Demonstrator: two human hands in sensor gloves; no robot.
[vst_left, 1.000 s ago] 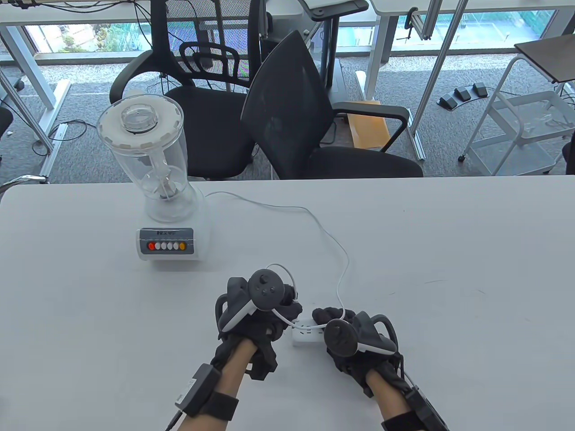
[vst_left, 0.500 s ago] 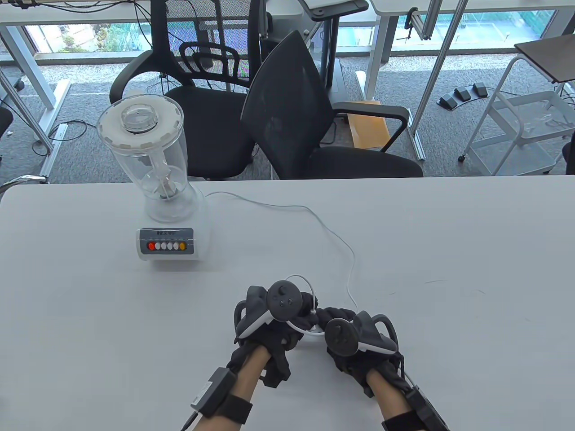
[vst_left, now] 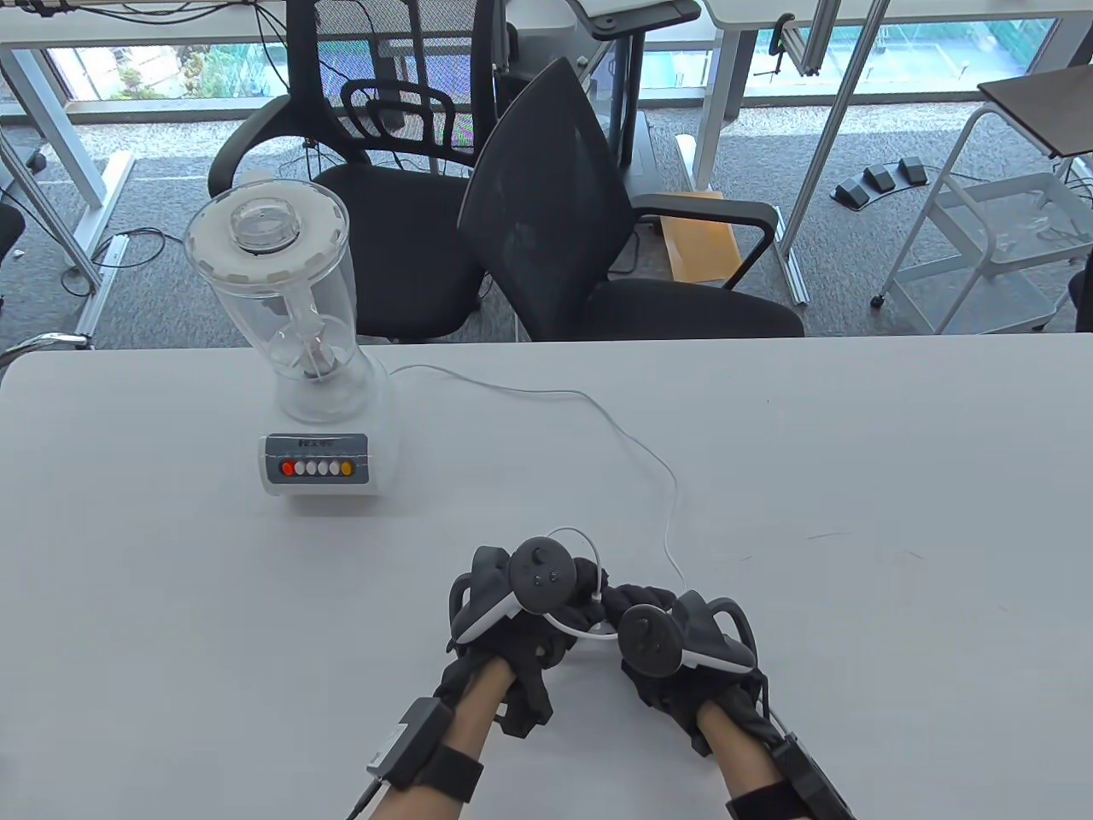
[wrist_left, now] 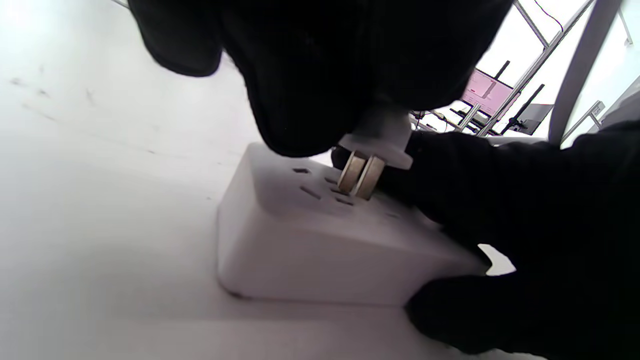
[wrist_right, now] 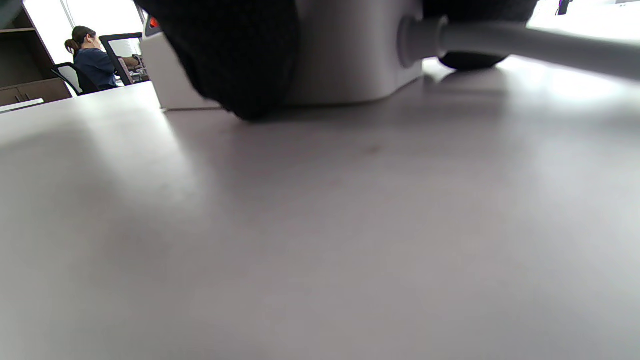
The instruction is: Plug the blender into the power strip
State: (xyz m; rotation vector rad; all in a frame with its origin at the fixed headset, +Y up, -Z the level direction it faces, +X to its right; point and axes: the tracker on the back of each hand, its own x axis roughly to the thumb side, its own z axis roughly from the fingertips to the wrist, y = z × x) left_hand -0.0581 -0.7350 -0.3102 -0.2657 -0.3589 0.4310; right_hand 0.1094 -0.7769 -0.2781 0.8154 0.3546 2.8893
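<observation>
The white blender (vst_left: 303, 376) stands at the table's back left; its thin white cord (vst_left: 632, 440) runs to my hands. My left hand (vst_left: 559, 594) grips the white plug (wrist_left: 382, 137). In the left wrist view its two brass prongs (wrist_left: 359, 176) touch the slots on top of the white power strip (wrist_left: 320, 240), with most of their length showing. My right hand (vst_left: 636, 611) holds the strip's right end on the table. In the table view the strip (vst_left: 603, 630) is almost hidden between my hands. The right wrist view shows the strip's end (wrist_right: 350, 55) and its own cable (wrist_right: 525, 42).
Two black office chairs (vst_left: 589, 222) stand behind the table's far edge. The blender's button panel (vst_left: 316, 467) faces me. The white tabletop (vst_left: 854, 478) stretches to the right of my hands.
My left hand has moved right with the plug, over the power strip and against my right hand. The cord loop shifted right with it. The right hand has stayed on the strip.
</observation>
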